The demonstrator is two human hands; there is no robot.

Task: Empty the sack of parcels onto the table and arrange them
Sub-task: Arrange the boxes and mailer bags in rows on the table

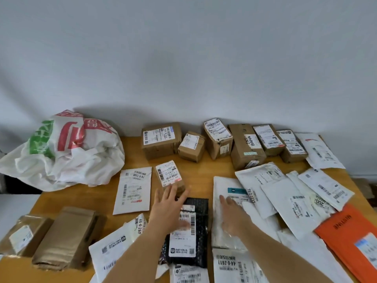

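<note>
1. Crumpled white plastic sack [65,152] with red and green print lies slumped at the wooden desk's [132,146] far left corner, seemingly emptied.
2. Arranging step: left hand [167,205], fingers spread, reaches the small labelled brown carton [170,177]; next, a grasp.
3. Right hand [232,213] rests flat, holding nothing, on a white mailer [224,184].
4. Legible: "BAHA", "46-6-2611".

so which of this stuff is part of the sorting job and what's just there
Part of the job:
- crumpled white plastic sack
- row of brown cardboard boxes
- white mailer bags
- orange mailer bag
- black bubble mailer
- left hand, right hand

Just there:
- wooden table
- grey wall
</note>
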